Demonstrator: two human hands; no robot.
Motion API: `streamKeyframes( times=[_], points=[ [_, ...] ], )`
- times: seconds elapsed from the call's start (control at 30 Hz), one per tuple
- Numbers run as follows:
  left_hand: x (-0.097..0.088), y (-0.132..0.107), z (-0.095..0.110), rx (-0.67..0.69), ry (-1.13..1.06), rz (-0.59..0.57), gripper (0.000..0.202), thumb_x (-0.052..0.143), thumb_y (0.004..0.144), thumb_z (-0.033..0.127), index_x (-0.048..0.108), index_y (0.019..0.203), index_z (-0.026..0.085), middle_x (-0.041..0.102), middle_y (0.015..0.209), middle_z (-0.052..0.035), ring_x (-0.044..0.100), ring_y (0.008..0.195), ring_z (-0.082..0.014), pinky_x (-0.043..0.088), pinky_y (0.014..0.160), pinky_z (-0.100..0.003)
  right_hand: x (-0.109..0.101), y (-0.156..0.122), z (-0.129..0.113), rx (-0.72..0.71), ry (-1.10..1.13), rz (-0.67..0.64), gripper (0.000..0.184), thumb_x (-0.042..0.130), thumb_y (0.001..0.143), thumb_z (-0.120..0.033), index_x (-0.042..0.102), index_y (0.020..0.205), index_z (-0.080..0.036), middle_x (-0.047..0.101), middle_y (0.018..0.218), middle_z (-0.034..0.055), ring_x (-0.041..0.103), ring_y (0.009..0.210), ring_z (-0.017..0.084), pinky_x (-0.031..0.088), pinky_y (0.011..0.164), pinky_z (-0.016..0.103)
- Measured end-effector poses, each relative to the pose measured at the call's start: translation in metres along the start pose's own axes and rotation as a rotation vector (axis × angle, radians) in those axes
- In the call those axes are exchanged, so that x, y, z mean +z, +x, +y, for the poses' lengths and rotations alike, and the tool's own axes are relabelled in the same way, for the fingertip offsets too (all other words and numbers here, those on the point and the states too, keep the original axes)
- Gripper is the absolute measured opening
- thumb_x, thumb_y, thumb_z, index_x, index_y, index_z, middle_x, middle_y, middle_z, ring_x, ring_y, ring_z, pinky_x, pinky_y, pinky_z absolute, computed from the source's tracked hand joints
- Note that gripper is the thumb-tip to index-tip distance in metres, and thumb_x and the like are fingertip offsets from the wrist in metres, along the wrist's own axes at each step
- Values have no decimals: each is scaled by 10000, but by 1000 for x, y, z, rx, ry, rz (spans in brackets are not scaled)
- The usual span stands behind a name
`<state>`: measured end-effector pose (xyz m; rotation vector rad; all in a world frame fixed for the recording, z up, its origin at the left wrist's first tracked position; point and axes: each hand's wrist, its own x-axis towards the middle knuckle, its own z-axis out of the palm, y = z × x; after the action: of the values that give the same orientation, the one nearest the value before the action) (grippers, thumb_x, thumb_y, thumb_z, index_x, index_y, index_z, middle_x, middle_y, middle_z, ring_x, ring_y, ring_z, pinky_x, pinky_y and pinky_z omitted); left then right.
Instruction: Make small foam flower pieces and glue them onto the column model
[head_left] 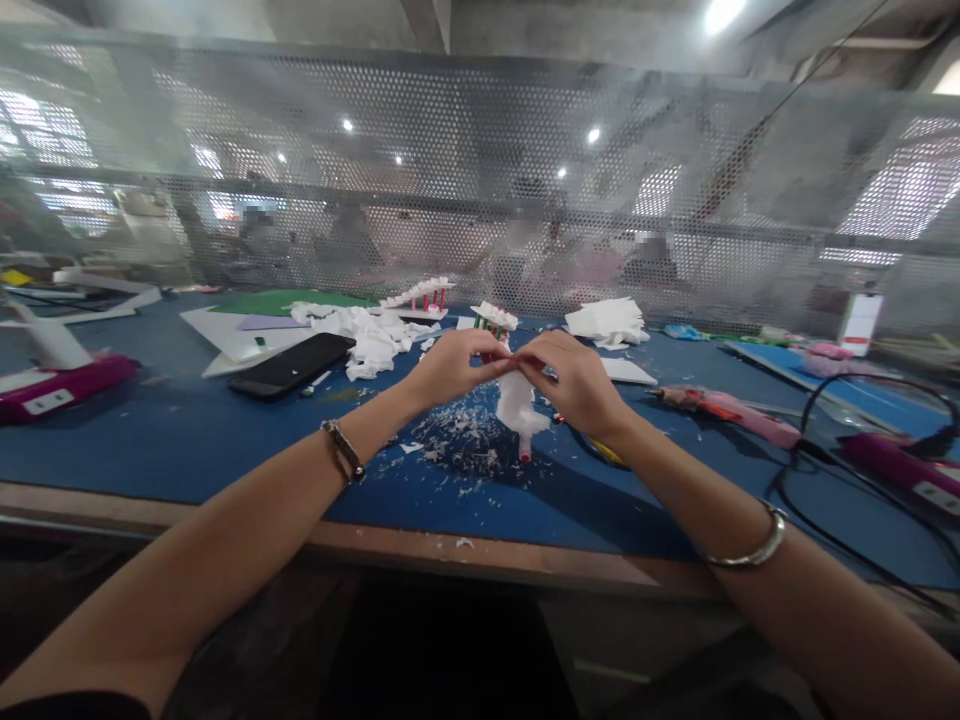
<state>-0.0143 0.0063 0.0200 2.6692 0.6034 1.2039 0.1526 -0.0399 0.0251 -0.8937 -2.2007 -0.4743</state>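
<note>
- Left hand (450,368) and right hand (574,385) are pinched shut on a foam piece (517,405).
- Shavings (465,440) are strewn below it on the table (187,440); shaping is judged part done.

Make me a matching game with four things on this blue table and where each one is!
Things:
1. black phone
2. white foam piece
3. foam crumbs
4. pink glue gun

Places:
A. lying to the right of the right hand
B. lying to the left of the left hand
C. pinched between the fingers of both hands
D. scattered beneath the hands

Pairs: 1-B, 2-C, 3-D, 4-A
</note>
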Motion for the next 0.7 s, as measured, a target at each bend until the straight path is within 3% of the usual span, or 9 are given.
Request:
streamKeyframes(
  times=[0.07, 0.13, 0.27, 0.37, 0.7],
  points=[
    [-1, 0, 1, 107, 163, -9, 213, 492, 760, 330, 616, 700, 168, 617, 656, -41, 517, 649, -133, 389, 613, -266, 1, 0, -1, 30, 13, -25, 127, 444, 785, -202, 553, 721, -183, 580, 688, 49, 496, 678, 153, 393, 617, 281],
    [-2, 0, 2, 133, 218, -13, 206, 487, 767, 317, 614, 695, 171, 617, 646, -38, 514, 637, -133, 385, 606, -267, 2, 0, -3, 100, 67, -29, 114, 450, 776, -199, 550, 724, -184, 582, 694, 43, 508, 674, 144, 402, 617, 275],
    [-3, -1, 5, 19, 56, 47, 188, 521, 745, 304, 597, 648, 162, 606, 620, -23, 524, 600, -104, 397, 576, -227, 4, 0, -5, 302, 307, 38, 83, 483, 751, -213, 543, 798, -181, 599, 749, 28, 543, 687, 120, 426, 625, 254],
    [-2, -1, 8, -70, -63, 56, 202, 542, 721, 310, 575, 599, 152, 590, 603, -22, 516, 580, -93, 408, 570, -214, 5, 0, -5, 407, 432, 48, 104, 508, 734, -263, 544, 748, -167, 593, 710, 22, 534, 652, 114, 422, 589, 245],
    [5, 0, 4, -248, -396, 1, 157, 560, 683, 268, 597, 753, 133, 647, 709, -65, 576, 620, -106, 459, 574, -221, 1, 1, -8, 330, 289, -76, 95, 499, 726, -219, 561, 685, -161, 606, 661, 22, 518, 598, 107, 397, 577, 239]
  ],
)
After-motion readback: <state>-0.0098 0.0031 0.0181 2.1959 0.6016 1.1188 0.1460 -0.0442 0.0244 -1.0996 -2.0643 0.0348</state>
